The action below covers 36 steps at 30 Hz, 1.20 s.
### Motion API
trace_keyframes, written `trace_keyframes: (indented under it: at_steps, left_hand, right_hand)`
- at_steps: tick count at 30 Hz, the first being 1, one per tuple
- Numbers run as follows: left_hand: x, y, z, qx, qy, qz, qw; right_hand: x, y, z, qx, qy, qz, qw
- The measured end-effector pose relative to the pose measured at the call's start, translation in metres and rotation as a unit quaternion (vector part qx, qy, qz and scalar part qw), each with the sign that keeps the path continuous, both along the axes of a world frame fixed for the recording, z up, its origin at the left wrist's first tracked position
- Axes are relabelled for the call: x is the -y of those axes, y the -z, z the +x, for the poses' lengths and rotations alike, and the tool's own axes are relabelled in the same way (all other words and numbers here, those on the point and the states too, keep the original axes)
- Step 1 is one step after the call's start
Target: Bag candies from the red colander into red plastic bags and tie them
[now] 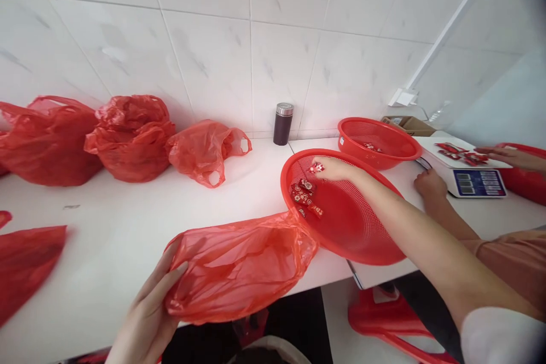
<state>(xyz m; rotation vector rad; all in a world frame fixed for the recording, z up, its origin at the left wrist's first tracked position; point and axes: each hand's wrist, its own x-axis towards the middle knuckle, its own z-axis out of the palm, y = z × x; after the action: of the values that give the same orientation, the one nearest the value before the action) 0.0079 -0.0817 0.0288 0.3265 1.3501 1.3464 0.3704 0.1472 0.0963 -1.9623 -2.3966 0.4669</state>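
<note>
My left hand (151, 301) grips the near-left rim of a thin red plastic bag (239, 278), thumb inside and fingers outside. The bag's mouth gapes upward, and its far right end touches the rim of a large red perforated basket (375, 259). Over the far left part of that basket, my right hand (333, 169) is closed on a small red-and-white wrapped packet (316, 168). Below it, several similar red printed packets (302, 198) lie against the basket's left side. My right fingertips are partly hidden.
Full red bags (132, 148) and a slumped bag (200, 151) line the wall, left of a dark tumbler (283, 125). A second red basket (379, 136) stands behind. At right, a co-worker's hands (430, 183) are beside a scale (480, 182) bearing packets.
</note>
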Motion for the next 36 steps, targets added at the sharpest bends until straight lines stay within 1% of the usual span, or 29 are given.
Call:
trace_keyframes:
  at_steps: [2, 3, 4, 5, 6, 7, 8, 10, 11, 13, 14, 15, 17, 20, 22, 24, 26, 28, 31, 34, 36]
  left_hand:
    - [-0.001, -0.002, 0.008, 0.003, 0.006, -0.001, 1.0]
    - [-0.002, -0.004, 0.012, 0.006, 0.011, 0.004, 1.0]
    - [-0.003, -0.005, 0.016, 0.012, 0.019, 0.012, 1.0]
    - [-0.005, -0.005, 0.021, 0.019, 0.03, 0.024, 0.999]
    - [-0.007, -0.006, 0.025, 0.026, 0.043, 0.037, 0.998]
    - [-0.008, -0.007, 0.029, 0.032, 0.058, 0.05, 0.997]
    - [-0.009, -0.007, 0.032, 0.035, 0.07, 0.061, 0.995]
    - [-0.01, -0.007, 0.035, 0.032, 0.087, 0.078, 0.993]
    - [-0.009, -0.007, 0.036, 0.026, 0.089, 0.083, 0.992]
    - [-0.007, -0.003, 0.034, 0.005, 0.086, 0.085, 0.993]
    - [-0.006, 0.0, 0.032, -0.009, 0.084, 0.084, 0.993]
    - [-0.005, 0.003, 0.03, -0.025, 0.084, 0.085, 0.992]
    - [-0.003, 0.012, 0.023, -0.073, 0.092, 0.094, 0.989]
    - [-0.002, 0.024, 0.014, -0.191, 0.103, 0.096, 0.971]
    - [-0.004, 0.028, 0.01, -0.265, 0.117, 0.088, 0.953]
    - [-0.006, 0.029, 0.008, -0.305, 0.142, 0.093, 0.937]
    - [-0.007, 0.029, 0.008, -0.313, 0.157, 0.104, 0.931]
    - [-0.008, 0.029, 0.008, -0.314, 0.156, 0.11, 0.93]
    - [-0.006, 0.03, 0.007, -0.321, 0.141, 0.102, 0.931]
    - [-0.005, 0.034, 0.004, -0.314, 0.12, 0.104, 0.936]
    - [-0.005, 0.036, 0.002, -0.319, 0.091, 0.113, 0.937]
  right_hand:
    - [0.027, -0.024, -0.022, -0.087, -0.041, 0.006, 0.995]
    - [0.045, -0.034, -0.036, -0.2, -0.068, -0.002, 0.977]
    - [0.064, -0.042, -0.053, -0.291, -0.098, -0.032, 0.951]
    - [0.084, -0.046, -0.071, -0.346, -0.147, -0.06, 0.924]
    - [0.103, -0.046, -0.09, -0.372, -0.197, -0.076, 0.904]
    - [0.12, -0.042, -0.108, -0.365, -0.233, -0.08, 0.898]
    - [0.134, -0.032, -0.124, -0.338, -0.254, -0.074, 0.903]
    - [0.149, -0.003, -0.149, -0.245, -0.271, -0.039, 0.93]
    - [0.151, 0.013, -0.157, -0.187, -0.265, -0.016, 0.946]
    - [0.144, 0.043, -0.163, -0.116, -0.253, 0.0, 0.961]
    - [0.138, 0.053, -0.162, -0.101, -0.245, -0.001, 0.964]
    - [0.132, 0.06, -0.159, -0.096, -0.237, -0.005, 0.967]
    - [0.122, 0.063, -0.152, -0.083, -0.215, -0.008, 0.973]
    - [0.124, 0.052, -0.148, -0.072, -0.184, 0.008, 0.98]
    - [0.133, 0.044, -0.153, -0.129, -0.176, 0.013, 0.976]
    - [0.142, 0.042, -0.163, -0.202, -0.178, -0.014, 0.963]
    - [0.146, 0.047, -0.173, -0.233, -0.185, -0.055, 0.953]
    - [0.144, 0.057, -0.178, -0.221, -0.186, -0.075, 0.954]
    - [0.133, 0.07, -0.177, -0.174, -0.18, -0.058, 0.966]
    - [0.126, 0.077, -0.172, -0.114, -0.205, -0.034, 0.971]
    - [0.126, 0.081, -0.17, -0.07, -0.223, -0.017, 0.972]
